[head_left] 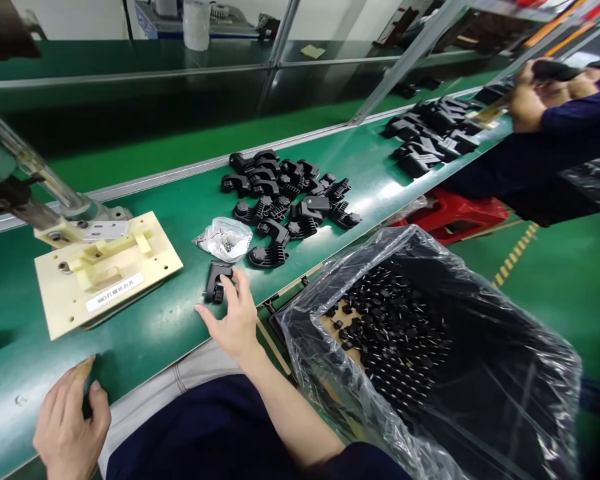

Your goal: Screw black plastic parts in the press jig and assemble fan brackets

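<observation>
Right hand (236, 319): wide, thumb and fingers around one black plastic bracket (213, 280), contact I cannot tell | bracket: on green bench (160, 320), between one cream rectangular fixture plate (60, 293) and many black curved plastic parts (307, 209), overlapping, not countable | one clear plastic bag (225, 239): near bracket | left hand (70, 423): loosely spread, holding nothing

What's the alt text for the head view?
Right hand with fingers spread at a black part on a green workbench; left hand at its near edge. Beyond: cream fixture, a bag of small metal pieces, more black parts.
</observation>
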The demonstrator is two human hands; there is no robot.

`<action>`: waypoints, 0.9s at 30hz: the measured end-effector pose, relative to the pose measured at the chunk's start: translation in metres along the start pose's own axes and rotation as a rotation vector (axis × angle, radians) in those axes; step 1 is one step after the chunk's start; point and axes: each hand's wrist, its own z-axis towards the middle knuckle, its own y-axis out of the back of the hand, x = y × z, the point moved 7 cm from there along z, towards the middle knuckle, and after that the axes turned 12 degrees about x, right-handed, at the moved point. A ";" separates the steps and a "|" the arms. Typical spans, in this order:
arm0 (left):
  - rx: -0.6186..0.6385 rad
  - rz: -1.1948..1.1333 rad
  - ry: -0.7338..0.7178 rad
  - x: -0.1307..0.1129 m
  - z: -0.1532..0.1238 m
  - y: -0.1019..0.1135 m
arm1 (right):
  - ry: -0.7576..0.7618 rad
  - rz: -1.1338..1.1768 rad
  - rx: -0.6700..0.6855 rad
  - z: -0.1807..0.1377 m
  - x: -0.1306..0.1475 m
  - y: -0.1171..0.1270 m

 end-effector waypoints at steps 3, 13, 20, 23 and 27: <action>-0.085 0.095 -0.033 -0.006 0.002 0.003 | -0.059 -0.094 0.014 0.003 0.000 -0.011; -0.157 0.104 -0.113 -0.018 0.010 0.014 | -0.040 0.340 0.202 -0.011 -0.021 0.039; -0.145 0.096 -0.129 -0.022 0.013 0.016 | -0.501 0.369 -0.298 -0.032 -0.131 0.126; -0.135 0.076 -0.115 -0.019 0.010 0.015 | -0.590 0.135 -0.461 -0.018 -0.175 0.145; -0.088 0.032 -0.073 -0.012 0.005 0.009 | -0.547 0.092 -0.444 0.013 -0.209 0.137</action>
